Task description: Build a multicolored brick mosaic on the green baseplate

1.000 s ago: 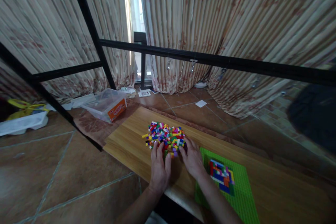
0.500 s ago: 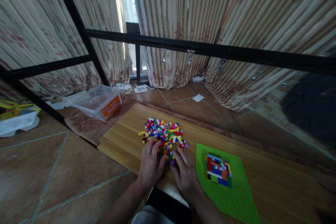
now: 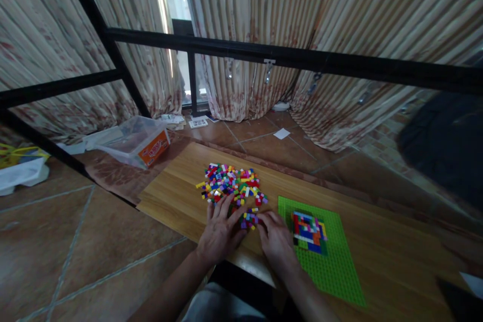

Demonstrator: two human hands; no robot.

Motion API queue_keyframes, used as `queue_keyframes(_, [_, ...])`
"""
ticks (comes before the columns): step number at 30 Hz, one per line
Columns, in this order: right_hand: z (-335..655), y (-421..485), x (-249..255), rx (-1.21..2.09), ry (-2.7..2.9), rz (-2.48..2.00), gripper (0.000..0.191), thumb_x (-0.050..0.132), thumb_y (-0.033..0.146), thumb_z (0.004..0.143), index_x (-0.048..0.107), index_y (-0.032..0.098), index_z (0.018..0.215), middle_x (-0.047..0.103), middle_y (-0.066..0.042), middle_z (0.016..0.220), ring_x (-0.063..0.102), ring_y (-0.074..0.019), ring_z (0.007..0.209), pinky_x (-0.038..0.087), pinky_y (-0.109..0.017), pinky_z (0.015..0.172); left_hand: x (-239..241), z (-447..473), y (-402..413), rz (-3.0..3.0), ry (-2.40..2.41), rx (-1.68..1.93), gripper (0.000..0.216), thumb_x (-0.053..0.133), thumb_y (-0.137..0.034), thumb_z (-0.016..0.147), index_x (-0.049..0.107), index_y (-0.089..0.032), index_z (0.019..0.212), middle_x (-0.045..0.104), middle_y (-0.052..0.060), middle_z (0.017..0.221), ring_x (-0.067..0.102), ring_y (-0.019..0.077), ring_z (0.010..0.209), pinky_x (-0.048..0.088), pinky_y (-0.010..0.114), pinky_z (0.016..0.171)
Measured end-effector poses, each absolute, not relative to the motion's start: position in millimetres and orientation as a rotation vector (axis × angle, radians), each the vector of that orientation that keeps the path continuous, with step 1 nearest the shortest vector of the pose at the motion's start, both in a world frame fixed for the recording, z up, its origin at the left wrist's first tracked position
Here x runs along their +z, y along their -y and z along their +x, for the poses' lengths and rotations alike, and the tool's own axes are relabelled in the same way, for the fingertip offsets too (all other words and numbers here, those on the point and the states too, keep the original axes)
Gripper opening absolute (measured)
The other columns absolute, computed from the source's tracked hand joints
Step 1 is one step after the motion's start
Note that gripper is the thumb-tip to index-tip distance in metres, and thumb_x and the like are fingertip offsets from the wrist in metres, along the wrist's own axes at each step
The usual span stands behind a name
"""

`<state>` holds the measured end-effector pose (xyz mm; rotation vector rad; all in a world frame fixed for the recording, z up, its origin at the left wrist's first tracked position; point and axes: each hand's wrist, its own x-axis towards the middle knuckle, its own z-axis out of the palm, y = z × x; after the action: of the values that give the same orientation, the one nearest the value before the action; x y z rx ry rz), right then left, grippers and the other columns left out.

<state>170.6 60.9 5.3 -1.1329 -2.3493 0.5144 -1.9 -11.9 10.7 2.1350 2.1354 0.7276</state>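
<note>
A heap of small multicoloured toy bricks point(image 3: 230, 181) lies on the wooden tabletop point(image 3: 169, 186). My left hand point(image 3: 219, 231) rests at its near edge, fingers spread and touching the bricks. A smaller cluster of bricks point(image 3: 249, 219), many purple, sits between my two hands. At the right side of that cluster is my right hand point(image 3: 277, 239), its thumb and fingers curled together; whatever is in the pinch is hidden. Right of it lies a green baseplate point(image 3: 335, 271), carrying a built block of mixed-colour bricks point(image 3: 309, 231).
Beyond the table's left end stands a clear plastic bin point(image 3: 138, 141) with an orange label. A black metal frame point(image 3: 226, 48) crosses in front of patterned curtains point(image 3: 241, 5). Papers point(image 3: 282, 134) lie on the tiled floor, and a yellow-and-white item point(image 3: 22, 171) is far left.
My hands have moved apart slightly, with the small cluster now showing between them. The right fingers have drawn together from a flatter spread. The whole view has shifted a little.
</note>
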Motion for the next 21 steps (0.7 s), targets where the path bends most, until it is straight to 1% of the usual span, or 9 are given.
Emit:
queue_keyframes(4, [169.2, -57.1, 4.2, 0.521, 2.353, -1.152, 0.023, 0.043, 0.016, 0.087, 0.063, 0.022, 0.095, 0.062, -0.005, 0.093, 0.058, -0.0211, 0.089, 0.047, -0.034, 0.081, 9.0, -2.6, 11.5, 2.1, -2.173, 0.841, 0.045, 0.06, -0.028, 0.081, 0.055, -0.029, 0.125, 0.042, 0.01, 0.143, 0.038, 0.0301, 0.131, 0.022, 0.056, 0.109])
queue_keyframes(6, [171.5, -57.8, 4.7, 0.514, 2.356, -1.169, 0.021, 0.044, 0.017, 0.087, 0.063, 0.022, 0.094, 0.062, -0.005, 0.09, 0.058, -0.021, 0.088, 0.046, -0.034, 0.08, 7.6, -2.9, 11.7, 2.075, -2.192, 0.889, 0.04, 0.059, -0.028, 0.082, 0.056, -0.025, 0.121, 0.046, 0.012, 0.14, 0.041, 0.0296, 0.128, 0.022, 0.055, 0.109])
queue_keyframes(10, [172.8, -59.5, 7.9, 0.494, 2.364, -1.192, 0.022, 0.045, 0.018, 0.088, 0.063, 0.022, 0.102, 0.062, -0.005, 0.094, 0.058, -0.0213, 0.089, 0.046, -0.034, 0.08, 6.1, -3.0, 11.9, 2.041, -2.217, 0.935, 0.04, 0.056, -0.025, 0.082, 0.054, -0.022, 0.122, 0.048, 0.012, 0.138, 0.043, 0.0291, 0.127, 0.023, 0.053, 0.11])
queue_keyframes(15, [169.7, -60.1, 11.7, 0.501, 2.359, -1.214, 0.019, 0.046, 0.019, 0.089, 0.064, 0.022, 0.092, 0.062, -0.005, 0.093, 0.058, -0.0213, 0.089, 0.046, -0.033, 0.08, 4.5, -3.8, 12.2, 2.032, -2.238, 0.95, 0.043, 0.049, -0.017, 0.084, 0.05, -0.021, 0.127, 0.048, 0.012, 0.139, 0.043, 0.0273, 0.128, 0.023, 0.052, 0.11])
queue_keyframes(21, [173.7, -52.6, 12.4, 0.503, 2.306, -1.214, 0.024, 0.043, 0.017, 0.088, 0.062, 0.021, 0.103, 0.061, -0.006, 0.094, 0.058, -0.0213, 0.088, 0.046, -0.034, 0.08, 5.3, -3.8, 13.2, 2.055, -2.243, 0.921, 0.042, 0.046, -0.017, 0.086, 0.049, -0.02, 0.128, 0.048, 0.012, 0.139, 0.042, 0.0267, 0.129, 0.022, 0.052, 0.111])
